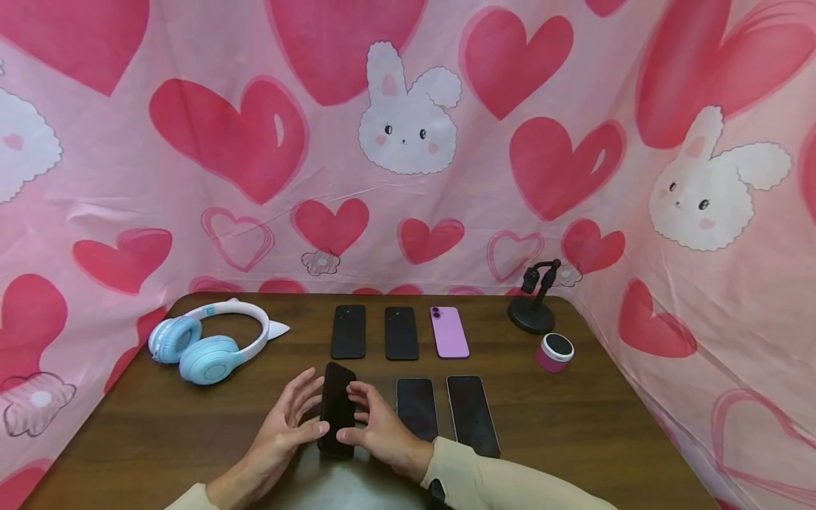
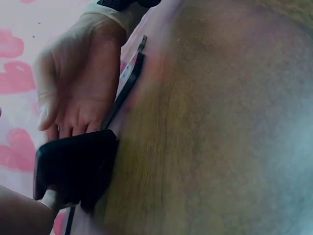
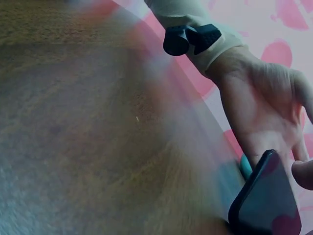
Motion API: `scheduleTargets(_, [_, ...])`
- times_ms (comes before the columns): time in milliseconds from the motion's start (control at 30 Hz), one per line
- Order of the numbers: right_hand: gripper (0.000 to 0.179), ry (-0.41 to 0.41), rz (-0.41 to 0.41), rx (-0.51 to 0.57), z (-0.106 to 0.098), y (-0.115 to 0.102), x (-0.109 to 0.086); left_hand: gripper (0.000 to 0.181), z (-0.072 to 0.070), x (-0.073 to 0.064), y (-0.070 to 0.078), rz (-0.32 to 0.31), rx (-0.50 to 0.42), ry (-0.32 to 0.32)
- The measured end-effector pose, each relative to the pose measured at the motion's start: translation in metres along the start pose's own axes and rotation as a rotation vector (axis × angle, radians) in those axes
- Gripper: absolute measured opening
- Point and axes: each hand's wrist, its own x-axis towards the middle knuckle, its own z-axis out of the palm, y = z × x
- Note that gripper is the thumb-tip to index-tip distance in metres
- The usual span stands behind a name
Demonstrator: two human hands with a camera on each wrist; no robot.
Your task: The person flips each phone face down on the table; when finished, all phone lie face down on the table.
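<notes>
A black smartphone (image 1: 336, 411) is tilted up between both hands, close over the table's near side. My left hand (image 1: 290, 421) holds its left edge, thumb in front and the other fingers spread behind. On the opposite edge, my right hand (image 1: 382, 425) grips it with thumb and bent fingers. The phone's glossy face (image 3: 269, 200) reflects pink in the right wrist view. Just right of the hands lie two dark-screened phones (image 1: 417, 407) (image 1: 473, 414), the nearer one partly covered by the right hand and sleeve.
Across the back lie two black phones (image 1: 348, 331) (image 1: 401, 333) and a pink-purple phone (image 1: 449, 331). Blue and white cat-ear headphones (image 1: 213, 354) are at left. A black stand (image 1: 534, 312) and a small pink and white round device (image 1: 554, 353) are at right. Printed cloth surrounds the wooden table (image 1: 574, 418).
</notes>
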Motion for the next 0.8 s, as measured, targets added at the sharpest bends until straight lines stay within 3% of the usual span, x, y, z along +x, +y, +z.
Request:
scheduleTargets(233, [0.07, -0.017, -0.033, 0.104, 0.002, 0.0, 0.001, 0.08, 0.003, -0.002, -0.003, 0.124, -0.075, -0.036])
scheduleTargets(333, [0.069, -0.04, -0.04, 0.17, 0.002, -0.002, 0.001, 0.079, 0.003, -0.001, -0.004, 0.149, -0.08, -0.053])
scheduleTargets(600, [0.068, -0.076, -0.095, 0.249, 0.001, 0.001, 0.0, 0.08, 0.002, -0.001, -0.009, 0.17, -0.093, -0.1])
scheduleTargets(800, [0.069, -0.063, -0.115, 0.248, -0.001, 0.001, 0.001, 0.079, 0.001, 0.001, -0.011, 0.165, -0.09, -0.127])
